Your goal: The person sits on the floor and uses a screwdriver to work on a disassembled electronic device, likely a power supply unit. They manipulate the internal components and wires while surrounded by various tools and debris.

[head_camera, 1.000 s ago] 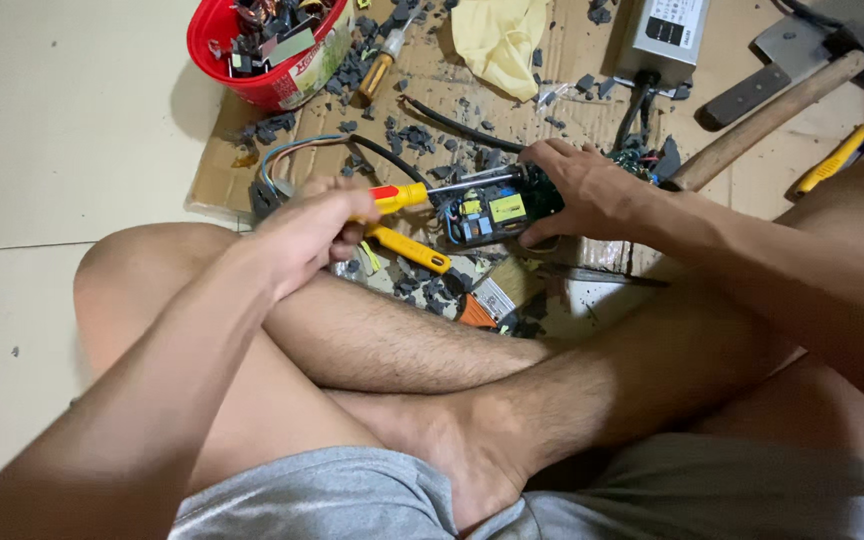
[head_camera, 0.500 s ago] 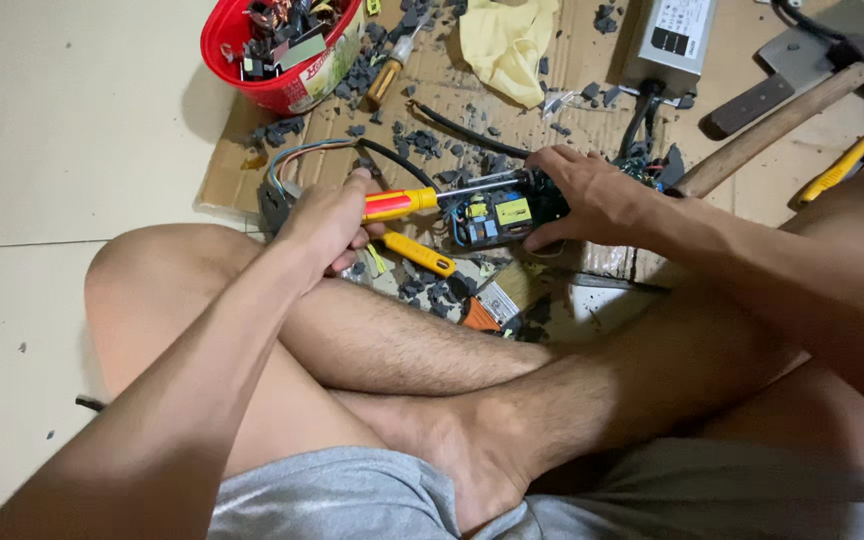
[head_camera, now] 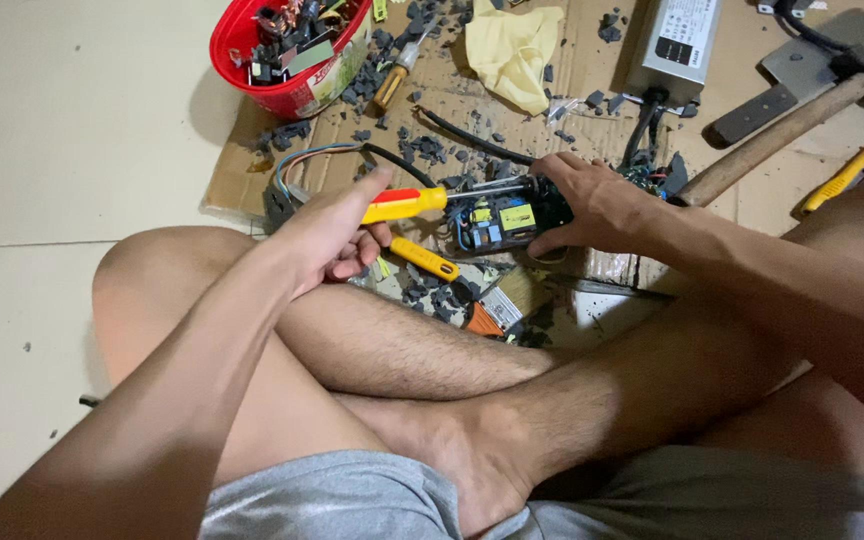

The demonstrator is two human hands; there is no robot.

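Observation:
My left hand (head_camera: 332,232) grips a screwdriver with a yellow and red handle (head_camera: 404,204); its metal shaft points right into a small black electronic module with blue and yellow parts (head_camera: 504,218). My right hand (head_camera: 592,203) holds that module from the right, just above the cardboard sheet (head_camera: 592,90). A second yellow-handled tool (head_camera: 424,259) lies under the screwdriver. My crossed bare legs fill the lower frame.
A red bowl of scrap parts (head_camera: 282,85) stands at the top left. A yellow cloth (head_camera: 517,50), a grey metal power unit (head_camera: 674,40), a wooden-handled hammer (head_camera: 782,135) and yellow-handled pliers (head_camera: 842,180) lie on the cardboard among dark fragments and cables (head_camera: 322,158).
Both hands have stayed on the screwdriver and the module. The screwdriver shaft sits slightly deeper toward the module, and the view has shifted a little.

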